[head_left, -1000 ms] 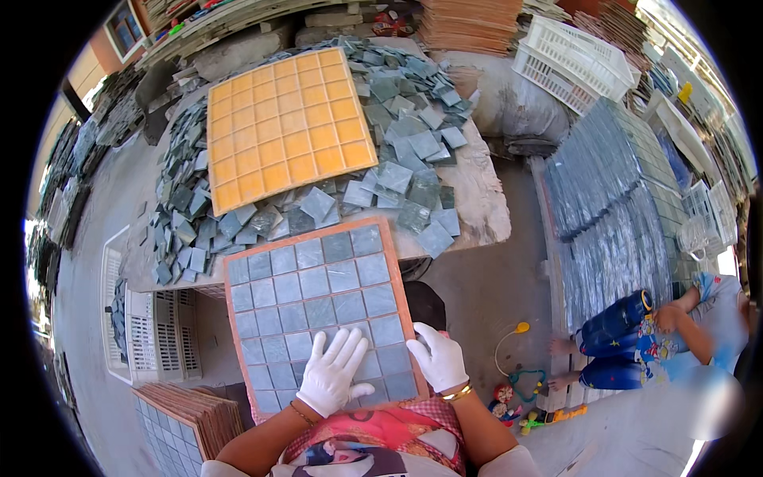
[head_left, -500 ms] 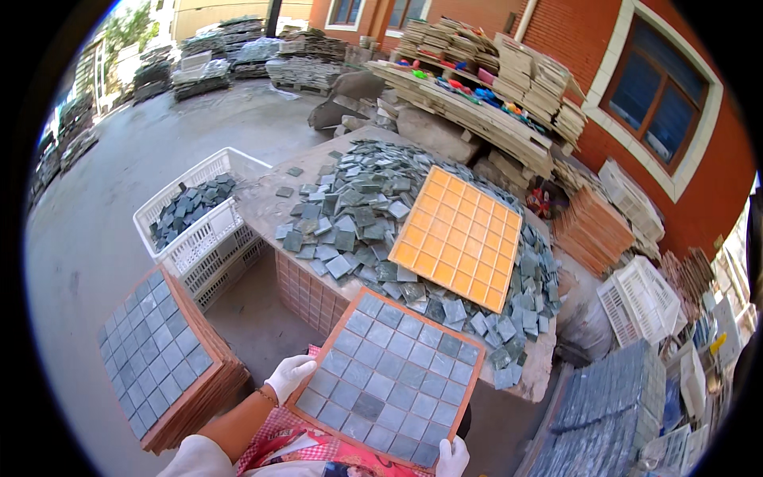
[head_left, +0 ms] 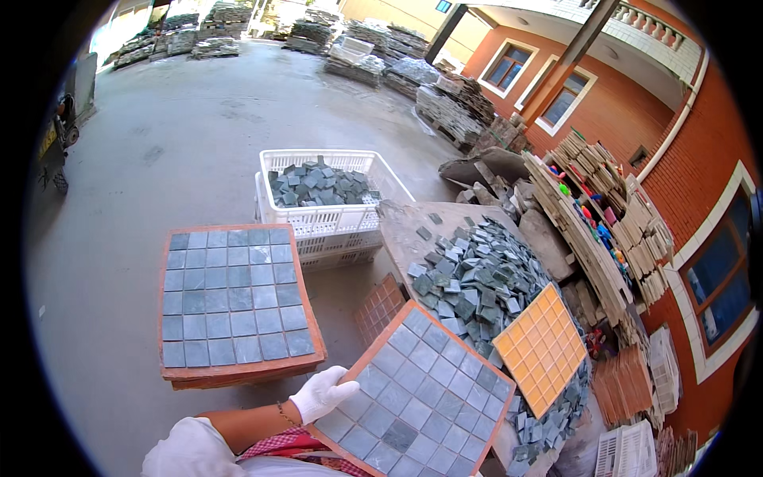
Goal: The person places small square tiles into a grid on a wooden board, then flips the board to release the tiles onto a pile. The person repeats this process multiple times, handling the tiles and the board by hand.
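My left hand (head_left: 322,393), in a white glove, is closed on the left edge of a reddish-brown tray (head_left: 494,432) filled with rows of square grey stone tiles. The tray is tilted in front of me, and its lower corner is cut off by the picture's edge. My right hand is out of view. Left of the held tray stands a stack of similar tile-filled trays (head_left: 238,379). To the right, a yellow-orange grid tray (head_left: 544,350) with no tiles in its squares leans on a heap of loose grey-green tiles (head_left: 477,278).
The heap covers much of a stone table (head_left: 405,226). A white plastic crate (head_left: 334,219) of loose tiles sits on another beyond the stack. At right are planks (head_left: 592,230), reddish trays (head_left: 624,385) and another white crate (head_left: 628,451). Stone piles stand on pallets farther off.
My view has swung left, bringing the tray stack and crate nearer the middle. The left hand still grips the held tray; the right hand, earlier at its lower right corner, has left the picture.
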A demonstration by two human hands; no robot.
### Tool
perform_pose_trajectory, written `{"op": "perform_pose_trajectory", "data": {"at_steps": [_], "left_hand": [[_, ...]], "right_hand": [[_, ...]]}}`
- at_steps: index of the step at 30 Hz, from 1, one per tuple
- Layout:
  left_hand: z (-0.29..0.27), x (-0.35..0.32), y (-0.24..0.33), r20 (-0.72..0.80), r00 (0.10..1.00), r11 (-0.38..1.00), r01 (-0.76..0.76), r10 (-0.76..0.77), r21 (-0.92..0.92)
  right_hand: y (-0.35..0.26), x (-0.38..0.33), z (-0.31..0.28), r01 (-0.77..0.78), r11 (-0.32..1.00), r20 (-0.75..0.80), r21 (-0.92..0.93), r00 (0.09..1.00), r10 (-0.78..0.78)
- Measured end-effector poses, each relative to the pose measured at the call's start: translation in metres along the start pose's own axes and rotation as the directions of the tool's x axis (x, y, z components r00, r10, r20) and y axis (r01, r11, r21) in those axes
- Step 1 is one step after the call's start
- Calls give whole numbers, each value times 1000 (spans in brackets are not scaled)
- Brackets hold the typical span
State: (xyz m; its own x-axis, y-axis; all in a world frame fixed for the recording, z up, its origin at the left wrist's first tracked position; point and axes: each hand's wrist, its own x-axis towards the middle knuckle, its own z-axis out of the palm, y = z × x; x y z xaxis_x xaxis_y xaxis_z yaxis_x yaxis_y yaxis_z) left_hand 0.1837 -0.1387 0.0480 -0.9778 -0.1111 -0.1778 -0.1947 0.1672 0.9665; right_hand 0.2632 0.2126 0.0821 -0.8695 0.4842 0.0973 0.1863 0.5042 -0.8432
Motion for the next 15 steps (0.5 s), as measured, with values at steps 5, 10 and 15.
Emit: {"op": "perform_pose_trajectory", "data": {"at_steps": [5, 10, 15], "left_hand": [[-101, -54, 9, -401, 916, 999, -5, 22, 43], [-181, -99, -5, -719, 692, 994, 104, -61, 16], [-254, -125, -59, -823, 549, 985, 156, -148, -73]], "right_hand": [[-63, 45, 99, 106, 979, 388, 173, 907, -166], [-121, 41, 236, 244, 926, 613, 287, 697, -373], [-168, 7, 334, 404, 892, 742, 202, 532, -408]]}}
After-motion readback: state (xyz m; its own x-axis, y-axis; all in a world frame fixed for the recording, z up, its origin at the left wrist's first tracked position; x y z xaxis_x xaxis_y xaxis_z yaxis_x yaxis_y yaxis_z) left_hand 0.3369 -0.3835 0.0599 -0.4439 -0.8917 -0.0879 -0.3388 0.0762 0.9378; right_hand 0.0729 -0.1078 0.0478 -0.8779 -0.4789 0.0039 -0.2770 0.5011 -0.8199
